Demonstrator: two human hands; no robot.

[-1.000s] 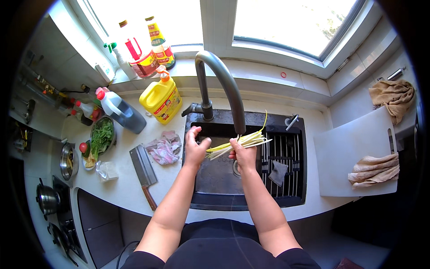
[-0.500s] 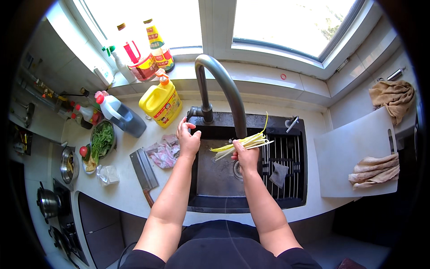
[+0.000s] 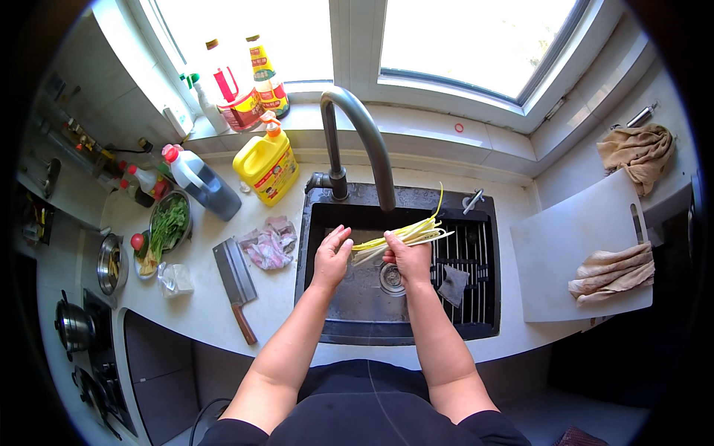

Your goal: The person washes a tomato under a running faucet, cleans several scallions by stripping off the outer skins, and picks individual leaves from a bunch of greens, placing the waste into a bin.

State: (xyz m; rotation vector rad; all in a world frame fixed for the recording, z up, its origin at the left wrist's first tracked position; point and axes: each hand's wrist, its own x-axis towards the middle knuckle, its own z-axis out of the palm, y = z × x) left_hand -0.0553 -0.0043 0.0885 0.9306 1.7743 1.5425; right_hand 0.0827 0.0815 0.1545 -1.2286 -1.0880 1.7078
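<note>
My right hand (image 3: 409, 260) is closed around the middle of a bunch of long, thin, pale yellow chives (image 3: 420, 232) above the black sink (image 3: 349, 305). One strand curves up higher than the others. At the bunch's left end is my left hand (image 3: 332, 260), its thumb apart from its fingers; whether it touches the tips I cannot tell. Just beyond the chives hangs the spout of the dark curved faucet (image 3: 383, 167), with no water seen running. A round drain (image 3: 392, 279) shows in the basin beneath my hands.
On the left counter are a cleaver (image 3: 236, 279), a crumpled cloth (image 3: 269, 244), a bowl of greens (image 3: 171, 223) and a yellow jug (image 3: 268, 167). A rack (image 3: 472, 297) with a grey rag (image 3: 453, 285) covers the sink's right side. Right of it stands a white cutting board (image 3: 554, 253).
My left hand has come down and right from beside the faucet base to the left end of the chives. My right hand keeps its hold on them. The view has shifted slightly.
</note>
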